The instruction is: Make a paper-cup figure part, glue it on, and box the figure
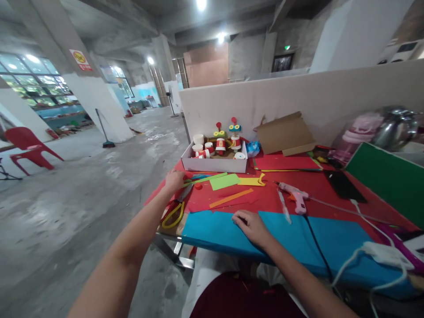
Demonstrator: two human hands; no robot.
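My left hand point(174, 181) reaches to the table's left edge, beside a green paper strip point(203, 179) and scissors with yellow handles point(174, 216). Its fingers are bent together, and what they hold, if anything, is hidden. My right hand point(250, 225) rests loosely curled on the blue sheet point(215, 227) along the front edge, with nothing visible in it. Between the hands lie a light green paper piece point(224, 181), an orange strip point(231, 198), a yellow paper piece point(251, 181) and a small red cap point(198, 186).
A white box point(213, 165) with paper-cup figures stands at the back. A pink glue gun point(294, 196), a craft knife point(284, 206), a phone point(344, 185) and a white power strip point(387, 255) lie to the right. Behind are cardboard point(286, 132) and a green board point(391, 181).
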